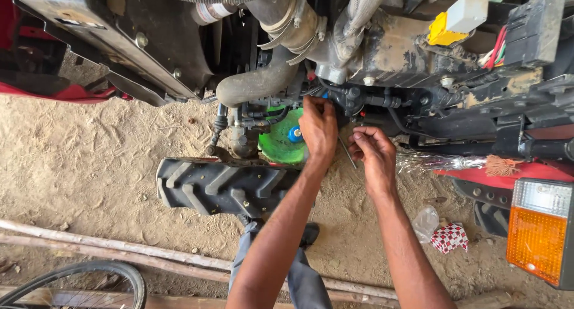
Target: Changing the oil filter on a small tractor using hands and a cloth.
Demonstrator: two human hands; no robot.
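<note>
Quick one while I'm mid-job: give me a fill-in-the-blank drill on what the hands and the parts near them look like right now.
1. The left hand reaches into the engine beside a round disc coloured ____.
2. The cap at the disc's centre is ____.
3. The right hand pinches a thin metal ____.
4. Below the disc sits a black ____ with chunky tread.

Missing words: green; blue; rod; tyre

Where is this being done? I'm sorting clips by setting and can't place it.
Probably an outdoor or open-shed repair spot: bare sandy ground, a red tractor's exposed engine and lugged tyre, both hands at its parts.
</note>
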